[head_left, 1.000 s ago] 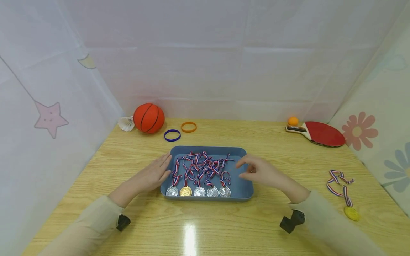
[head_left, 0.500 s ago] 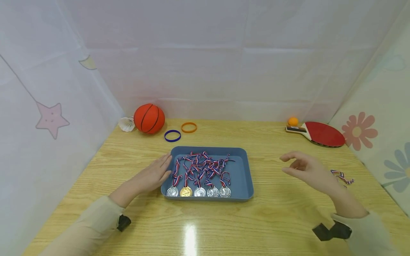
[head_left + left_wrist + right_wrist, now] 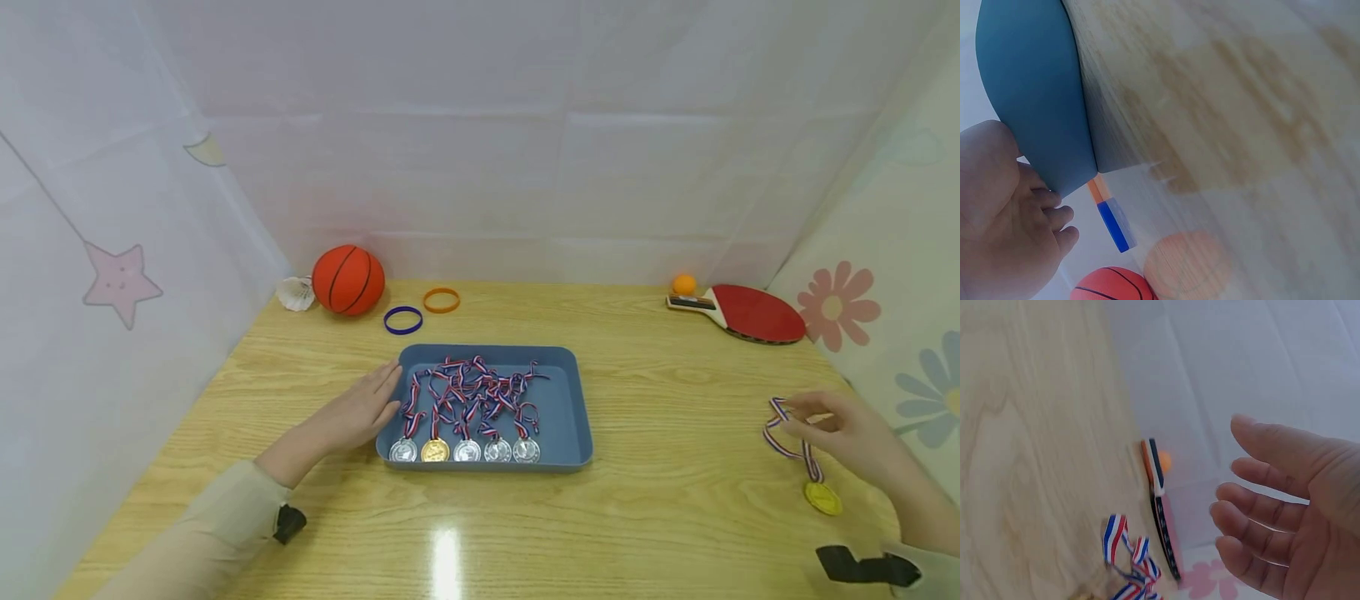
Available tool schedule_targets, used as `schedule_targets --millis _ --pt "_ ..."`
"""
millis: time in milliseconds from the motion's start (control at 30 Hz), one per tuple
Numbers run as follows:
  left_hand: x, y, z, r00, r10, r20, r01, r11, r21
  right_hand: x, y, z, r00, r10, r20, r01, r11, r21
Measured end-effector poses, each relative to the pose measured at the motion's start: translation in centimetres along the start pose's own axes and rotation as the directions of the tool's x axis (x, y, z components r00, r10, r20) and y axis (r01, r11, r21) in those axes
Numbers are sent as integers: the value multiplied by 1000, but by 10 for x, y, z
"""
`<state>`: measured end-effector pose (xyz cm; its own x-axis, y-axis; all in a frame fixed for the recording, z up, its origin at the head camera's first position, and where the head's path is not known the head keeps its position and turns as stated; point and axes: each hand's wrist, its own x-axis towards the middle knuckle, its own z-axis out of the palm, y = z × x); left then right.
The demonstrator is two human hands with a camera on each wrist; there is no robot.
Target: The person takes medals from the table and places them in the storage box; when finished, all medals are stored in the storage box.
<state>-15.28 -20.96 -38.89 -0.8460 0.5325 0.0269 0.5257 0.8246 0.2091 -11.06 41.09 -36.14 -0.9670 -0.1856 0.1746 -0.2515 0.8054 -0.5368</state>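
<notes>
My left hand [image 3: 352, 418] rests with straight fingers against the left side of a blue-grey tray [image 3: 564, 417]. The left wrist view shows the same fingers on the tray's outer wall [image 3: 1035, 87]. Inside the tray, several silver medals [image 3: 467, 451] and one gold medal [image 3: 435, 450] stand in a row, their striped ribbons [image 3: 465, 387] bunched behind. At the right of the table lies a single gold medal [image 3: 823, 498] with a red, white and blue ribbon [image 3: 1112, 540]. Over that ribbon hovers my right hand [image 3: 843, 429], fingers loosely bent and thumb apart, holding nothing.
A red basketball [image 3: 348, 280] and a shuttlecock [image 3: 296, 293] sit at the back left, near blue [image 3: 403, 332] and orange wristbands [image 3: 441, 310]. A table tennis paddle [image 3: 761, 314] and orange ball [image 3: 684, 285] lie back right. Fabric walls [image 3: 480, 183] enclose the table.
My right hand has travelled from over the tray's right side, across the table, to above the lone medal's ribbon. The left hand and tray have stayed in place.
</notes>
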Motion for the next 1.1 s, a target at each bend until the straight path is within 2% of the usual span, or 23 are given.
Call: schedule_targets --millis 133,200,300,500,867,933,1100 --pt "0 -1 1 1000 3 -6 -3 1000 0 -14 24 1 992 99 81 -95 994 -49" --pt "0 -1 2 1000 3 -10 -3 1000 1 -20 32 2 978 161 131 -152 986 -74" --pt "1 -2 3 1000 3 -13 -3 1000 3 -27 41 4 962 211 174 -194 975 -108" --pt "1 -2 2 1000 4 -11 -4 1000 0 -36 50 10 937 231 261 -212 972 -99" --pt "0 0 0 1000 -2 -7 2 1000 -6 -35 53 13 916 247 316 -233 969 -80" --pt "0 0 0 1000 -2 -5 2 1000 -4 -35 53 13 914 245 323 -232 970 -79" --pt "0 0 1 1000 -3 -2 3 1000 -5 -35 55 14 931 228 287 -209 973 -94"
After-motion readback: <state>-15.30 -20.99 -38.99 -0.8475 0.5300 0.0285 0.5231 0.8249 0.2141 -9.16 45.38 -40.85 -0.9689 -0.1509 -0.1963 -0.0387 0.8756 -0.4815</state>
